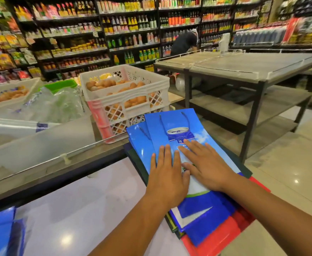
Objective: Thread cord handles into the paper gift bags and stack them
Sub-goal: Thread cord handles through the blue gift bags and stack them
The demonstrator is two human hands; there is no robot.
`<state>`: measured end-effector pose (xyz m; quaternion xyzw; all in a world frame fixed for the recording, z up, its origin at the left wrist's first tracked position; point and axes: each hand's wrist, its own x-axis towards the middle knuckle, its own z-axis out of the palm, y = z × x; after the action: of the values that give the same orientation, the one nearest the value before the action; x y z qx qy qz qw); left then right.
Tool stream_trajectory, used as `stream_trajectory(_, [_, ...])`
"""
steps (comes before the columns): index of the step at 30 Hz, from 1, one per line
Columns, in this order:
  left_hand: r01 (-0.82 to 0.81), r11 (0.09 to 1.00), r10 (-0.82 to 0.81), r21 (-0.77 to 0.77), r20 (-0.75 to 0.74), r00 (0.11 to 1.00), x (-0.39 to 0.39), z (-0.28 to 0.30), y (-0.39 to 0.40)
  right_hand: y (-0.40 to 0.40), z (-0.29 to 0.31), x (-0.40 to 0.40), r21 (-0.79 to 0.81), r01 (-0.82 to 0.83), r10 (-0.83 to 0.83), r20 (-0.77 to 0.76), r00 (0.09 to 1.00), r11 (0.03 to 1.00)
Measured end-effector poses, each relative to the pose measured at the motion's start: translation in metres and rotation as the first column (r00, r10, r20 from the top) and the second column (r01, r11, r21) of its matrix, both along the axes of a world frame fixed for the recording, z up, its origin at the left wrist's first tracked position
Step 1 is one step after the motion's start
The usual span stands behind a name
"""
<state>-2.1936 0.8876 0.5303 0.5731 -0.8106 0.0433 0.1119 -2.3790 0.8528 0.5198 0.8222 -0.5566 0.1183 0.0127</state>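
The top bag (181,133) lies flat on a stack (216,224) of folded bags at the tabletop (88,206) edge. Both hands press it, fingers straight and spread: left hand (167,174), right hand (206,166). Neither grips anything. A dark twisted cord (173,120) loops across its upper end, apparently threaded.

Handling, as judged: light, glossy coated paper, likely slippery, creases readily; the stack may slide. Hold by flat faces or side edges, not the cord. The shape is a flat rectangle with sharp folds.
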Motion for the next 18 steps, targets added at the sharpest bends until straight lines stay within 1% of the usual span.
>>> stream_trajectory(3, [-0.006,0.999,0.006,0.038,-0.007,1.000,0.000,-0.005,-0.001,-0.002,-0.004,0.000,0.029,-0.014,0.013,0.022,1.000,0.999])
stream_trajectory(11, [0.007,0.998,-0.005,0.056,-0.037,0.999,0.001,-0.005,0.001,0.000,0.001,0.002,0.074,0.004,-0.005,0.020,1.000,0.997])
stream_trajectory(15, [0.018,0.997,-0.015,0.072,-0.042,0.999,0.004,0.008,0.008,0.006,0.011,0.004,0.120,0.007,-0.014,0.058,0.998,0.993])
stream_trajectory(18, [0.057,0.995,-0.052,0.084,-0.065,0.997,0.017,0.023,0.024,0.007,0.023,0.001,0.138,0.013,-0.017,0.024,1.000,0.990])
